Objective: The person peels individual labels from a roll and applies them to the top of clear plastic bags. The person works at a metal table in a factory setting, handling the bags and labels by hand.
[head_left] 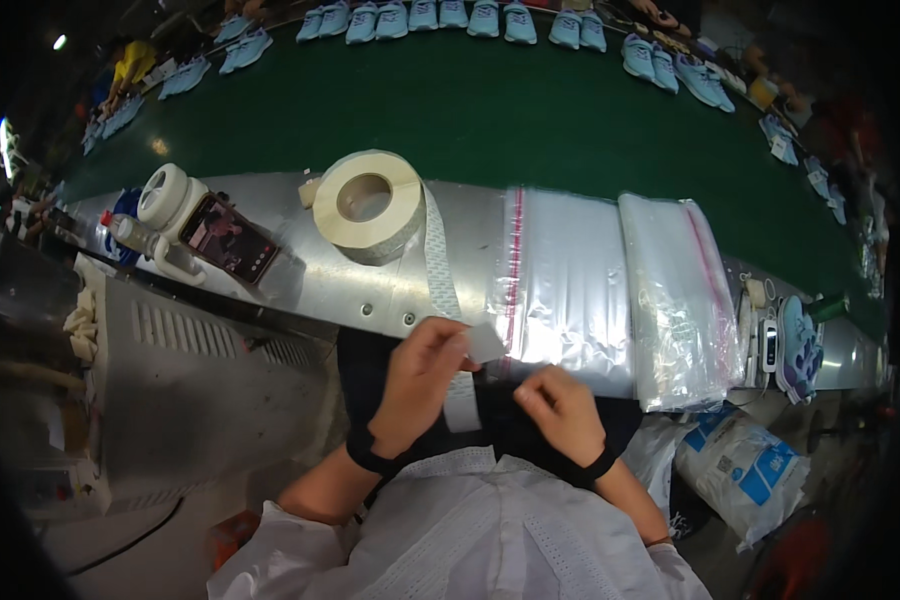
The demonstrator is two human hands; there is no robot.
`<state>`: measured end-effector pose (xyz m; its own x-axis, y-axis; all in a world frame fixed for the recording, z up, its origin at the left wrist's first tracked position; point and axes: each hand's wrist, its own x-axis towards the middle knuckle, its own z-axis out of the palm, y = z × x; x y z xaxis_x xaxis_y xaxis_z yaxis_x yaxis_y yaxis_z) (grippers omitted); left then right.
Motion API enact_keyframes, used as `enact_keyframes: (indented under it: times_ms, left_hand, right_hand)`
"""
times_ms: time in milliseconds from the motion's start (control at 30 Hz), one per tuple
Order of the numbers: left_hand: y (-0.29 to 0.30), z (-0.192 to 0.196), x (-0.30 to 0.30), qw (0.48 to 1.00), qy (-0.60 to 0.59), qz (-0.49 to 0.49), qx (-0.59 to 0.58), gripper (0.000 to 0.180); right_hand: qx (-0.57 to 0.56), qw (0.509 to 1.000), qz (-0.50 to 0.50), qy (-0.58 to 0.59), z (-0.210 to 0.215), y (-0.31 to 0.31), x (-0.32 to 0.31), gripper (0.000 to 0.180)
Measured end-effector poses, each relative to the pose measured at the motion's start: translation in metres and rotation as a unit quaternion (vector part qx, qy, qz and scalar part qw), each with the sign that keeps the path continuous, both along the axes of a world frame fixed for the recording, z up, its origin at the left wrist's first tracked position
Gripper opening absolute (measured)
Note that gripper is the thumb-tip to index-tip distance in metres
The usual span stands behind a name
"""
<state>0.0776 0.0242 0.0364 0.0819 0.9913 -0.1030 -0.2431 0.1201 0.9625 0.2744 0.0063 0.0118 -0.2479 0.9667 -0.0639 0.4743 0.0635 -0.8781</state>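
My left hand (420, 375) pinches a small white label (487, 344) by one edge, above the metal ledge's near edge. A strip of backing tape (438, 265) runs down from the large label roll (368, 205), passes behind my left fingers and hangs below them over my lap. To the right, my right hand (562, 410) is closed, its fingers curled in, with nothing visible in them. It is nearest to a stack of clear plastic bags (575, 290) with a pink seal line. Another clear bag pile (675, 300) lies folded beside that stack.
A phone (228, 238) leans against a white bottle (173, 200) at the left. Behind the metal ledge (320, 290) runs a green conveyor belt (370, 110), with pale blue shoes (485, 18) along its far side. A shoe (798, 350) and a small device (769, 345) are at the right.
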Motion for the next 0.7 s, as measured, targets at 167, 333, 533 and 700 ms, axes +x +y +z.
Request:
enact_keyframes:
  times_ms: [167,333,533,700]
  left_hand:
    - [0.041,-0.053,0.057,0.975,-0.206,-0.038,-0.076,0.025]
    - [0.048,-0.075,0.059,0.940,-0.314,-0.047,-0.128,0.026]
    - [0.046,-0.068,0.051,0.980,-0.160,-0.054,-0.104,0.027]
    - [0.084,-0.054,0.068,0.966,0.094,-0.241,-0.020,0.027]
  right_hand:
    - [0.251,0.912,-0.164,-0.279,-0.023,0.037,-0.009,0.022]
    - [0.267,0.894,-0.194,-0.302,-0.045,0.043,0.006,0.017]
    - [0.154,0.956,-0.247,-0.036,-0.032,0.036,0.032,0.009]
    - [0.168,0.968,-0.185,-0.001,-0.018,0.026,0.040,0.007]
